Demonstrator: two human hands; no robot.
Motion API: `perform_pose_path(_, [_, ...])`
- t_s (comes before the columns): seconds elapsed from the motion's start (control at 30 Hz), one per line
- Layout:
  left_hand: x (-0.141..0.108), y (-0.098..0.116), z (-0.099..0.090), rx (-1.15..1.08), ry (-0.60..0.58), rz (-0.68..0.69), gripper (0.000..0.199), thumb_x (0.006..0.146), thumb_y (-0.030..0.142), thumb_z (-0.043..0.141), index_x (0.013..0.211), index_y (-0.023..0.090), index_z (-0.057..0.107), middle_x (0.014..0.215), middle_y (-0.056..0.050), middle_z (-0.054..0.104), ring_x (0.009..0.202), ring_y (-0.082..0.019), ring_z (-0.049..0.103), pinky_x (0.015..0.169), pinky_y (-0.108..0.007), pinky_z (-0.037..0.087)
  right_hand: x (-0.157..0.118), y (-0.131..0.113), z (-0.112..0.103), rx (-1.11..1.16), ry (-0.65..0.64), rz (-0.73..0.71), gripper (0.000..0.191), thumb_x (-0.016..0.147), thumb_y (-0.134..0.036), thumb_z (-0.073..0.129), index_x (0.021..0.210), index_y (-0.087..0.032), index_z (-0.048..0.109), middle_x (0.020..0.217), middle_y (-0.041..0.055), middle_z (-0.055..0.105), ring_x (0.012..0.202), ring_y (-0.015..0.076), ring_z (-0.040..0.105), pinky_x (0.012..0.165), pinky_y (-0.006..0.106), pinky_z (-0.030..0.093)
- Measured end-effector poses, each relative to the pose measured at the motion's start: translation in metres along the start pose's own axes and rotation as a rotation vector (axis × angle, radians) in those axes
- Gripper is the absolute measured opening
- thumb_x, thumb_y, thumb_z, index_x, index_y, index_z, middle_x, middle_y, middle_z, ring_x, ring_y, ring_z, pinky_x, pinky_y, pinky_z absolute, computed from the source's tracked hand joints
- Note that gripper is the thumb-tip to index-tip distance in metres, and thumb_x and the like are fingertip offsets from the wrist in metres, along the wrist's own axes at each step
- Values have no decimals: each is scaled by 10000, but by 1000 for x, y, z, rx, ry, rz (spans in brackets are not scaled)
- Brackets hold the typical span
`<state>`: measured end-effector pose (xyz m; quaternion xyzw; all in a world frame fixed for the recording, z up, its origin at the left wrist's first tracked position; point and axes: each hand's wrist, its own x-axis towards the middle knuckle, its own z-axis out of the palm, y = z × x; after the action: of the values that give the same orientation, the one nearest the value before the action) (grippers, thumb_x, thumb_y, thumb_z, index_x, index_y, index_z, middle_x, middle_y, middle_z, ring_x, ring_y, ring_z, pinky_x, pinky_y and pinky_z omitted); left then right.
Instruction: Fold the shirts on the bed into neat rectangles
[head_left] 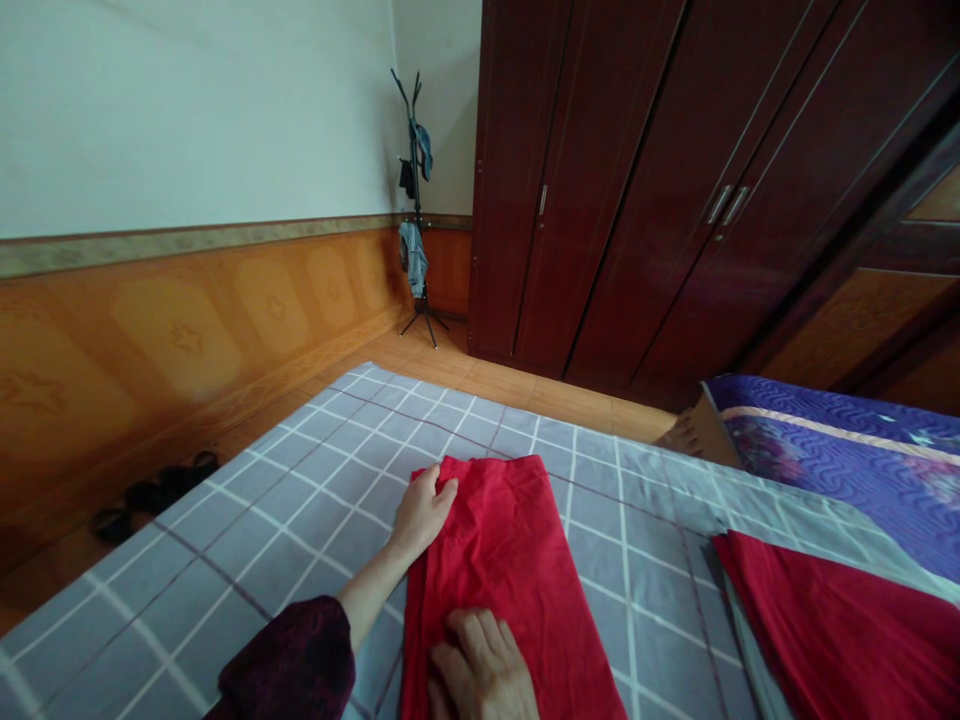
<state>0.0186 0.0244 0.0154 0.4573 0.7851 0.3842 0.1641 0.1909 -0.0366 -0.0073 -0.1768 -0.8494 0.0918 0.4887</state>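
Observation:
A folded red garment (502,540) lies lengthwise on the bed in front of me, with its layers showing along the left side. I cannot tell what kind of garment it is. At its far left corner, my left hand (424,515) is closed on the edge, thumb on top. Nearer to me, my right hand (484,665) rests on the cloth with its fingers apart and slightly bent. Some of the garment is cut off by the bottom of the view.
A grey checked sheet (300,470) covers the bed. Another folded red cloth (847,630) lies at the right. Beyond are a purple quilted cover (840,430), a dark red wardrobe (600,190) and a coat stand (417,200). Dark shoes (154,495) sit on the floor at left.

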Motion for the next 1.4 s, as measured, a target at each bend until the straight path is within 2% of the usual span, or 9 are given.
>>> perform_pose_path(0.17, [-6,5,3,-46,-16,10,304,761,222,618,1055,168,562,986,-82,679,935,-221,639,819,-292,457,-2,1,-3,-16,-92,-13,157,827,-204,458,720,-211,574,766,30,561,663,169,465,557,282,328])
perform_pose_path(0.33, [-5,4,3,-82,-11,5,200,776,135,548,967,170,598,937,-50,692,850,-169,646,771,-246,463,-2,2,-7,-12,-134,-12,126,752,-149,476,746,-215,582,784,32,570,674,173,475,564,277,342])
perform_pose_path(0.47, [3,-5,-11,-27,35,-13,89,804,189,541,855,176,613,819,-26,684,768,-164,626,718,-239,439,-8,1,0,2,-102,14,138,734,-145,457,731,-216,576,762,32,561,664,175,474,575,289,342])
perform_pose_path(0.6, [11,-17,-28,31,79,-12,120,829,232,527,827,177,634,775,-16,678,725,-157,608,681,-231,418,-15,1,6,18,-37,33,154,783,-199,430,728,-218,573,800,44,580,682,184,495,579,300,350])
perform_pose_path(0.8, [16,-31,-32,90,93,-12,151,817,243,550,866,185,680,811,-16,702,750,-158,622,687,-229,414,-14,1,-1,-26,-115,-87,190,841,-391,502,867,-240,614,988,58,628,875,222,577,696,331,460])
perform_pose_path(1.0, [17,-30,-34,122,99,-3,193,836,284,534,853,181,696,780,-20,702,714,-156,619,639,-225,403,-23,-4,12,-151,-34,-211,79,855,-250,540,868,-258,617,973,30,667,901,200,602,755,315,490])
perform_pose_path(1.13, [17,-27,-38,146,102,9,194,848,273,519,852,182,689,784,-14,698,723,-147,623,647,-220,406,-23,-6,14,-83,-21,-221,188,863,-383,510,804,-239,617,865,36,684,824,200,620,677,295,508])
perform_pose_path(1.33, [16,-27,-39,269,82,11,145,855,262,543,879,207,675,748,-15,673,732,-175,632,670,-246,426,-16,-12,10,-45,11,-199,406,960,-418,289,805,-243,621,859,31,699,773,189,646,636,296,523])
perform_pose_path(1.4, [12,-20,-41,311,89,26,163,855,226,541,963,211,663,869,-37,675,830,-196,636,735,-271,444,-16,-14,11,-63,9,-229,357,963,-358,312,825,-244,621,861,27,705,762,189,654,645,304,528])
